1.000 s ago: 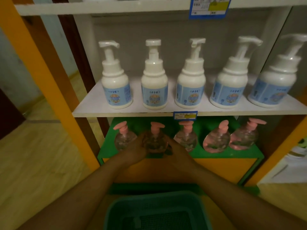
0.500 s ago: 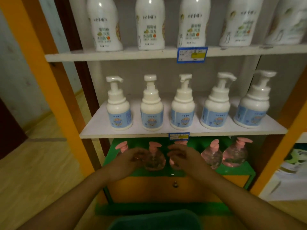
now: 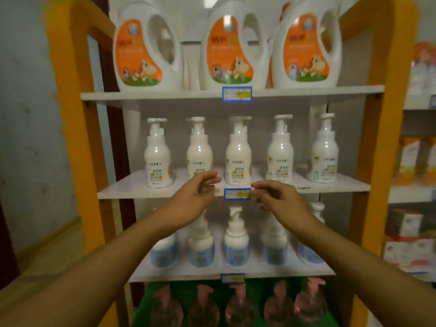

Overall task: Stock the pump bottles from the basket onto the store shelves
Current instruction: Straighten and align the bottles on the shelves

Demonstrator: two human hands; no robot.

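Note:
My left hand [image 3: 195, 197] and my right hand [image 3: 276, 197] are raised in front of the middle white shelf [image 3: 122, 191], fingers apart, holding nothing. Between them is a blue price tag [image 3: 237, 194] on the shelf edge. A row of tall white pump bottles [image 3: 238, 156] stands on that shelf. Below, short white pump bottles with blue labels [image 3: 236, 241] line another shelf, partly hidden by my forearms. At the bottom, clear bottles with pink pumps [image 3: 238, 308] stand on a green shelf [image 3: 146, 303]. The basket is out of view.
Large white detergent jugs with orange labels [image 3: 230, 50] fill the top shelf. Orange uprights [image 3: 68, 114] frame the unit on both sides. Another shelf with boxed goods [image 3: 410, 161] stands to the right. A grey wall and wooden floor lie to the left.
Both hands let go of the pink-pump bottle on the green shelf and rose to the middle shelf. My view tilted up, and the basket dropped out of sight.

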